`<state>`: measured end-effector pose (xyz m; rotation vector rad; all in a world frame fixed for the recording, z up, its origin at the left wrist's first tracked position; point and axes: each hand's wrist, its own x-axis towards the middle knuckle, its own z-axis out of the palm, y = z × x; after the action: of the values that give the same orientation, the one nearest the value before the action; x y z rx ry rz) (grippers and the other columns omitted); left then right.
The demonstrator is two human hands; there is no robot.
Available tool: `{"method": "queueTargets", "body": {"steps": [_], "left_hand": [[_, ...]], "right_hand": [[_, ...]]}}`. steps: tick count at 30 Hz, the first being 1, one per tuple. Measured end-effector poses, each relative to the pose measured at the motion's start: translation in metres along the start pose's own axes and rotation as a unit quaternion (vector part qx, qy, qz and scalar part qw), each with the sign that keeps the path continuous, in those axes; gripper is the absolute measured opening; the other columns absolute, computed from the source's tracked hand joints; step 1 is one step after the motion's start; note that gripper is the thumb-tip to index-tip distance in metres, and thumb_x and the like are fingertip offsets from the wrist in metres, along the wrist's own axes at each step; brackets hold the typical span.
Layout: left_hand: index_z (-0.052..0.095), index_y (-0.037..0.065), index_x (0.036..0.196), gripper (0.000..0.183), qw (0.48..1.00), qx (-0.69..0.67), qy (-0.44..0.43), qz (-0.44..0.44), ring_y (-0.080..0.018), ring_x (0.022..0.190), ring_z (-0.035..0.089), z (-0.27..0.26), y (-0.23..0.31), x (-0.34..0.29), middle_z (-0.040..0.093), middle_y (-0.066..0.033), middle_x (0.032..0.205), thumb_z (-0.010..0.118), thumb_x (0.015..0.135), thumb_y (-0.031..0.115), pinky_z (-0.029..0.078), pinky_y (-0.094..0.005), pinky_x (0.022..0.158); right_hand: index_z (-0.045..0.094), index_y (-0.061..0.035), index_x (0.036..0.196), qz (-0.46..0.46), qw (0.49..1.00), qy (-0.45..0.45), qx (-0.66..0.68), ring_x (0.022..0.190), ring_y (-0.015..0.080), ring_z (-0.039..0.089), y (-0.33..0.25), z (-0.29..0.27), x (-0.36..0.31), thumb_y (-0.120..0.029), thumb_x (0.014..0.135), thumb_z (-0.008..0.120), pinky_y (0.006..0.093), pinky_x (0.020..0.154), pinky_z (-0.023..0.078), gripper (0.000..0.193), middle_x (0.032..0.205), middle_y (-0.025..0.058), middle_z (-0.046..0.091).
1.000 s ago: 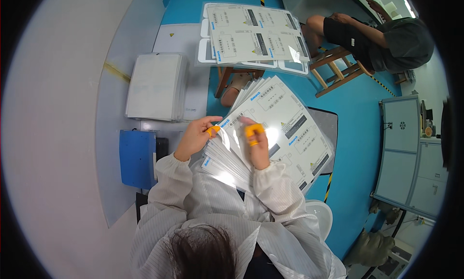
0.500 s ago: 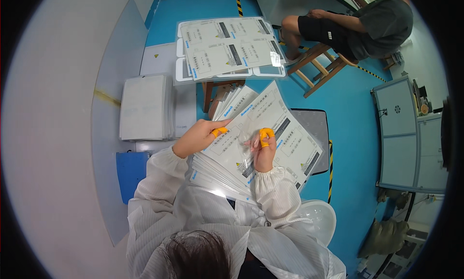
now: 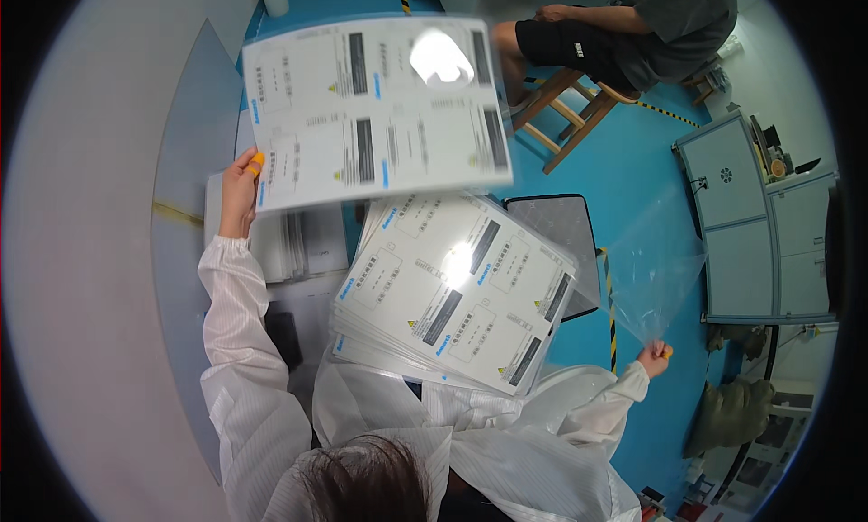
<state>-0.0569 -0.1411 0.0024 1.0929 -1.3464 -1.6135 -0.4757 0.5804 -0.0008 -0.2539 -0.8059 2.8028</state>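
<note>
My left hand (image 3: 240,192), with a yellow finger cot, pinches the lower left corner of a printed label sheet (image 3: 398,115). That sheet is raised flat at the far left, with bright glare on it. On my lap lies a fanned stack of similar printed sheets (image 3: 389,291), white with black bars and blue marks. Out at the right, my right hand (image 3: 654,359) is closed on a clear plastic film (image 3: 660,282), which spreads upward from the fingers over the floor. A yellow finger cot shows on this hand too.
Beyond the lap stack is a dark-edged grey mat (image 3: 561,223). Pale stacked sheets (image 3: 282,251) stand at the left, partly covered by the raised sheet. A person (image 3: 669,33) sits on a wooden stool (image 3: 570,115) at the far right, near grey cabinets (image 3: 737,232).
My left hand has moved left and away from me, lifting a sheet over the far stack. My right hand has swung out to the right with the clear film, off the lap stack.
</note>
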Motion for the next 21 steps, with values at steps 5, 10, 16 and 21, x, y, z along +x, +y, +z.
{"method": "queueTargets", "body": {"steps": [5, 10, 16, 21], "left_hand": [[0.050, -0.008, 0.120, 0.032, 0.987, -0.157, 0.036, -0.001, -0.0159, 0.088, 0.059, 0.042, -0.026, 0.066, 0.058, -0.0158, 0.111, 0.046, 0.089, -0.001, 0.049, -0.0243, 0.072], [0.054, -0.007, 0.115, 0.030, 0.995, -0.055, 0.077, 0.008, -0.0160, 0.081, 0.060, 0.069, -0.040, 0.107, 0.062, -0.0136, 0.099, 0.052, 0.087, 0.003, 0.048, -0.0234, 0.069], [0.058, -0.005, 0.111, 0.028, 0.996, 0.049, 0.072, -0.007, -0.0137, 0.070, 0.060, 0.074, -0.029, 0.089, 0.065, -0.0118, 0.091, 0.055, 0.087, 0.008, 0.049, -0.0242, 0.058], [0.059, -0.002, 0.112, 0.032, 0.933, 0.308, 0.095, 0.160, -0.0159, 0.081, 0.062, 0.057, -0.017, 0.048, 0.066, -0.0136, 0.096, 0.059, 0.082, 0.008, 0.049, -0.0267, 0.071]], "right_hand": [[0.041, -0.0046, 0.071, -0.068, 0.987, -0.080, -0.121, 0.046, 0.0111, 0.029, -0.016, 0.010, -0.030, -0.008, 0.094, 0.038, 0.0216, 0.044, 0.027, 0.023, 0.061, 0.0028, 0.037], [0.045, -0.0033, 0.080, -0.132, 0.968, -0.131, -0.166, 0.047, 0.0087, 0.026, -0.032, 0.068, -0.070, -0.012, 0.096, 0.040, 0.0205, 0.041, 0.024, 0.018, 0.062, 0.0015, 0.036], [0.048, 0.0000, 0.105, -0.079, 0.918, -0.351, -0.169, 0.047, 0.0068, 0.026, -0.016, 0.155, -0.141, -0.020, 0.098, 0.040, 0.0203, 0.040, 0.024, 0.023, 0.065, 0.0005, 0.037], [0.047, -0.0053, 0.107, 0.065, 0.876, -0.429, -0.209, 0.045, 0.0026, 0.033, 0.073, 0.194, -0.208, -0.028, 0.091, 0.051, 0.0184, 0.039, 0.025, 0.028, 0.067, -0.0020, 0.046]]}}
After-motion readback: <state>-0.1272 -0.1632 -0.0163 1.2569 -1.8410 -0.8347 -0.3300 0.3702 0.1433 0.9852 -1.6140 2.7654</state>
